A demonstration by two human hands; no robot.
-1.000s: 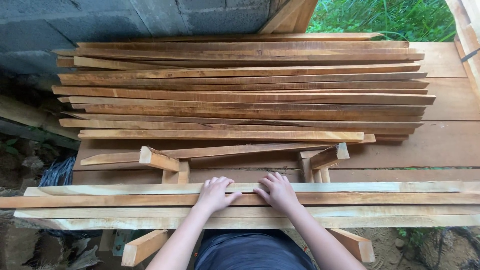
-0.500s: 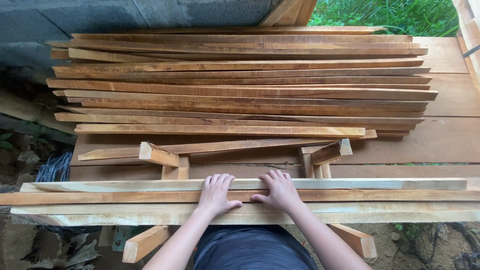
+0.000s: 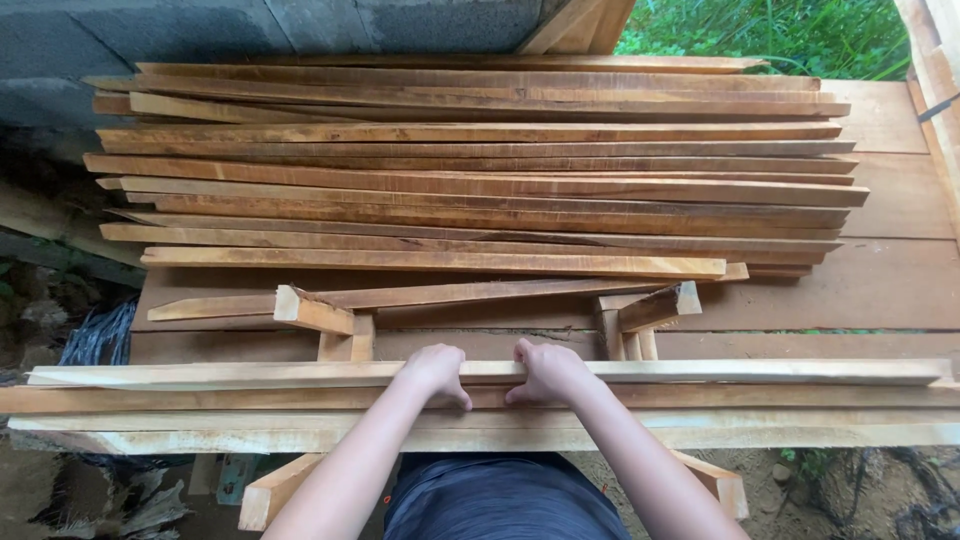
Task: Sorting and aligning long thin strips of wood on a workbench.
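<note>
2 hands [image 3: 492, 374], 3 front slats [image 3: 700, 372], approx. 15 stacked slats [image 3: 480, 185]

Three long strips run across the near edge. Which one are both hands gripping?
The pale top strip, farthest from the body: left hand and right hand curl over it; the darker middle and pale nearest strips lie untouched.

Two bare forearms in view, no sleeves visible up to the frame edge. Left hand [image 3: 436, 370] and right hand [image 3: 548, 372]: no gloves, no rings, no watch or wristband. Fingernails short, unpainted as far as can be told. Both arms slim. Below them, dark grey-blue shorts or trousers [image 3: 500, 500], soft fabric with light creasing; which of the two can't be told, since only the top part shows. Small red-orange speck at the garment's left edge, too small to identify. Upper body and feet are out of frame.
</note>
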